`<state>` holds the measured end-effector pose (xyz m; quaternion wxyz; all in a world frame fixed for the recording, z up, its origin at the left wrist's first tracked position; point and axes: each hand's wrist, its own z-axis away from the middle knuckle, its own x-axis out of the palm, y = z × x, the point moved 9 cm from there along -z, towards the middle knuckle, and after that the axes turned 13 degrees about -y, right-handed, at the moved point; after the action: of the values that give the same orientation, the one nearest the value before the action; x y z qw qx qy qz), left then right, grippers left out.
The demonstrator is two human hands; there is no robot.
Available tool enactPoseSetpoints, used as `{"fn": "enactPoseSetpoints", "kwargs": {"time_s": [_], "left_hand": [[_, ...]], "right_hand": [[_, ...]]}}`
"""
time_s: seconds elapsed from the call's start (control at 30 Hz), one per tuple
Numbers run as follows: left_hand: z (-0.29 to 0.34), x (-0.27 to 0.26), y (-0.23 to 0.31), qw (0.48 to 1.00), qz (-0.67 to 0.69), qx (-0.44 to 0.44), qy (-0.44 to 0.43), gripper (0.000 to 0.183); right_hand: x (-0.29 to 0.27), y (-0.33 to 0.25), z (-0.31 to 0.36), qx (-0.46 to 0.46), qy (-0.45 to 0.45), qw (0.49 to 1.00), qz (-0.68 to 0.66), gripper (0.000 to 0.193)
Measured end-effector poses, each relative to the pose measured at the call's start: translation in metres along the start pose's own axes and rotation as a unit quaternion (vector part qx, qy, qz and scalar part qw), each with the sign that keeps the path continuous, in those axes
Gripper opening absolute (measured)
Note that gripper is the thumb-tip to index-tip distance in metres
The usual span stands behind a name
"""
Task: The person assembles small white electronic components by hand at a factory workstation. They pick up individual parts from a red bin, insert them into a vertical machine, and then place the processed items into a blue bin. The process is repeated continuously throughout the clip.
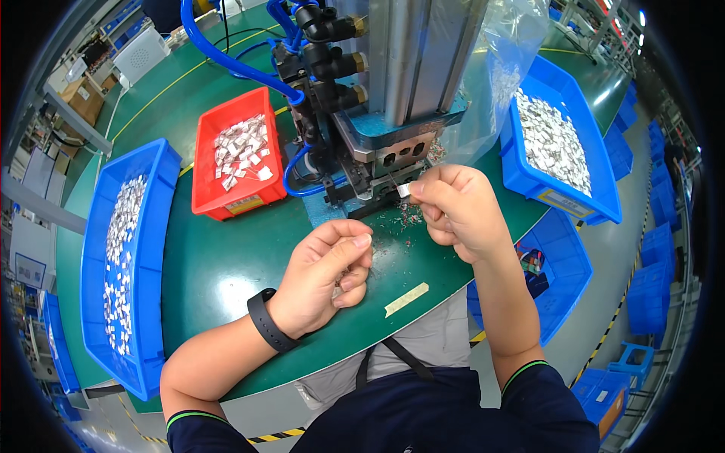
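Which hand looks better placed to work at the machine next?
Probably the right hand: its fingers pinch a small white piece beside the machine; the left hand sits farther back.

Green surface (215, 253) mid-frame; red bin (211, 195) upper left; blue bins (155, 260) left and right; silvery-white piece (403, 190) at centre; black wristband (266, 322); black-and-yellow striped tape (276, 436) at bottom.

I'm in a factory workshop: a pneumatic press (399, 64) stands on my green workbench (202, 260). Parts bins (523, 177) flank it, with hazard-striped floor tape (278, 436) on my side.
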<state>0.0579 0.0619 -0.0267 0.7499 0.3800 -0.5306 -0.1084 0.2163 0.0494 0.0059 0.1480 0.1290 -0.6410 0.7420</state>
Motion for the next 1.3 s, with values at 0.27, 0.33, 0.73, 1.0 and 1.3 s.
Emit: {"fn": "enactPoseSetpoints", "kwargs": {"time_s": [0.27,0.33,0.73,1.0,1.3], "left_hand": [[0.000,-0.001,0.000,1.000,-0.003,0.000,0.001,0.011],[0.000,0.000,0.000,1.000,-0.002,-0.001,-0.002,0.011],[0.000,0.002,0.000,1.000,-0.012,-0.006,0.007,0.013],[0.000,0.001,0.000,1.000,-0.013,0.010,-0.004,0.010],[-0.001,-0.002,-0.001,1.000,0.012,-0.008,0.006,0.028]], "right_hand": [[-0.001,0.001,-0.001,-0.007,0.012,1.000,0.001,0.017],[-0.001,0.001,-0.002,-0.011,0.008,1.000,-0.002,0.017],[0.032,0.021,0.010,0.012,-0.106,0.988,0.114,0.012],[0.042,0.029,0.009,0.056,-0.133,0.983,0.112,0.014],[0.038,0.047,0.006,0.108,-0.135,0.982,-0.072,0.013]]}}
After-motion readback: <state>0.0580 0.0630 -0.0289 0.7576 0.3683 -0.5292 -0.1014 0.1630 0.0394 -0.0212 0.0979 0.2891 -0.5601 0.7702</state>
